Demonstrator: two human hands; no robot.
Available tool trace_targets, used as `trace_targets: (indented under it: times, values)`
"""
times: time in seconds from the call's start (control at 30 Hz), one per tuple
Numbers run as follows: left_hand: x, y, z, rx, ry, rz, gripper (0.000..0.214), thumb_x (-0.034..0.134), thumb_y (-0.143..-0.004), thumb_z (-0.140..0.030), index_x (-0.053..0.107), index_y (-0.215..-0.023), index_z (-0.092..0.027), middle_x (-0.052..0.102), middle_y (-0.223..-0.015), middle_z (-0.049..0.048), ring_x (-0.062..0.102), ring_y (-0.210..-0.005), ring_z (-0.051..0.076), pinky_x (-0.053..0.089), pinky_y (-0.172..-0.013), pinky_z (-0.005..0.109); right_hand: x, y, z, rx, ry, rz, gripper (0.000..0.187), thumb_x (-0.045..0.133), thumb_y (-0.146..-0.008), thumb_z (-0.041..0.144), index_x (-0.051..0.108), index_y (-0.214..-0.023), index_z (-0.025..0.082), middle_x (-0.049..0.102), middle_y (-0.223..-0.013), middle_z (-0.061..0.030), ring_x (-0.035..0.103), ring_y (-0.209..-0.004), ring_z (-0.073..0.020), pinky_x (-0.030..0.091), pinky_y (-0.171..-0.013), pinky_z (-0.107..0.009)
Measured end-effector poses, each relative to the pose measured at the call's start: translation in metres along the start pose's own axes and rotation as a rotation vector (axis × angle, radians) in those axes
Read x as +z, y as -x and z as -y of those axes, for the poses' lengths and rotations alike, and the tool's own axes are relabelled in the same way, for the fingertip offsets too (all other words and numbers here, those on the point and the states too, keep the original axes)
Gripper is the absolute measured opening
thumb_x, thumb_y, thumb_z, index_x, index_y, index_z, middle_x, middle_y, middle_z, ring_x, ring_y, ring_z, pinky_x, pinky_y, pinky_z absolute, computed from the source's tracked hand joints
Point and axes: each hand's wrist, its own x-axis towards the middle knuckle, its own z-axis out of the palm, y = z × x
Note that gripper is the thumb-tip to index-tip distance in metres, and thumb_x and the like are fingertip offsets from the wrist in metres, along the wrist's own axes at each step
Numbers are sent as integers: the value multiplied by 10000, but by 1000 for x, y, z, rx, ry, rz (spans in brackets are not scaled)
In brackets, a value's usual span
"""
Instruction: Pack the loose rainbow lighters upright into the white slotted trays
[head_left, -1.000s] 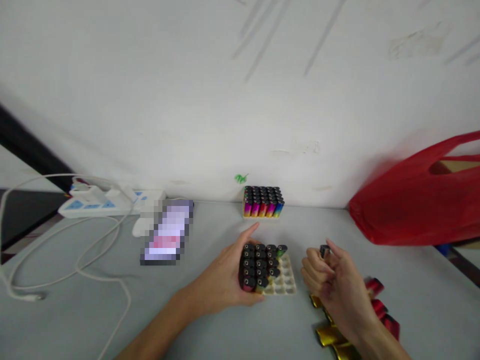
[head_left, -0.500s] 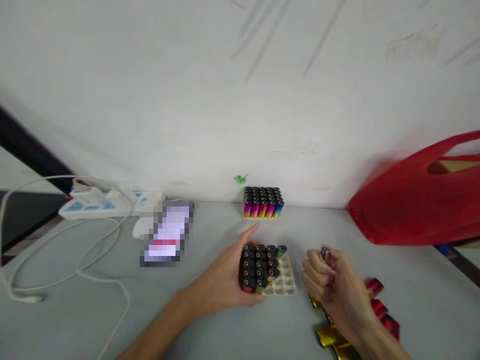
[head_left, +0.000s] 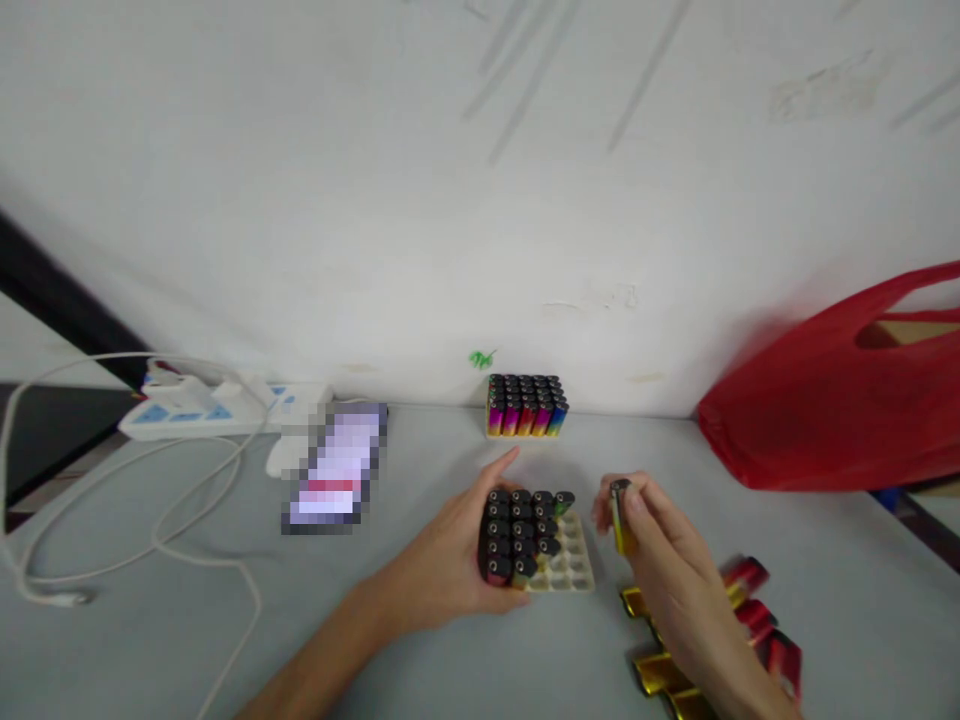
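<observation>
My left hand (head_left: 450, 555) grips the left side of a cream tray (head_left: 571, 568) on the grey table. Several black-capped lighters (head_left: 519, 530) stand in the tray's left and middle cells; the right cells hold nothing. My right hand (head_left: 660, 555) pinches one gold lighter (head_left: 619, 515) upright, just right of the tray and a little above the table. Loose gold lighters (head_left: 660, 672) and red lighters (head_left: 754, 598) lie on the table under and beside my right wrist.
A full tray of rainbow-coloured lighters (head_left: 525, 405) stands against the white wall. A phone (head_left: 334, 468) lies to the left, with a power strip (head_left: 217, 408) and white cables (head_left: 150, 530) beyond it. A red plastic bag (head_left: 832, 400) sits at the right.
My right hand has moved left toward the tray and turned the gold lighter upright, so more of its body shows. The left hand and tray have stayed put.
</observation>
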Motion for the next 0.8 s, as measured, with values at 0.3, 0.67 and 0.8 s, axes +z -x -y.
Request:
trace_targets:
  times: [0.3,0.67,0.8]
  values:
    - [0,0,2,10,-14,-1,1320,960,-730,-159,172,-1776,-323,644,-1476,116,715,-1234,321,537,-1147,484,-5,3,1,-155,171,14,155,782,-1029,438,822,-1046,290,708,-994,-39,624,-934,-232,499,-827,-334]
    - [1,0,0,11,-10,-1,1305,951,-731,-173,173,-1771,-304,657,-1469,115,699,-1277,333,509,-1200,505,-2,4,3,-327,357,99,64,794,-1036,323,813,-1092,346,752,-1069,-29,688,-1032,-246,530,-924,-377]
    - [1,-1,0,6,-10,-2,1320,954,-717,-168,168,-1770,-295,664,-1449,113,716,-1229,321,521,-1180,498,-3,3,3,-309,410,157,81,779,-1048,337,812,-1121,350,769,-1098,-32,711,-1039,-251,550,-938,-379]
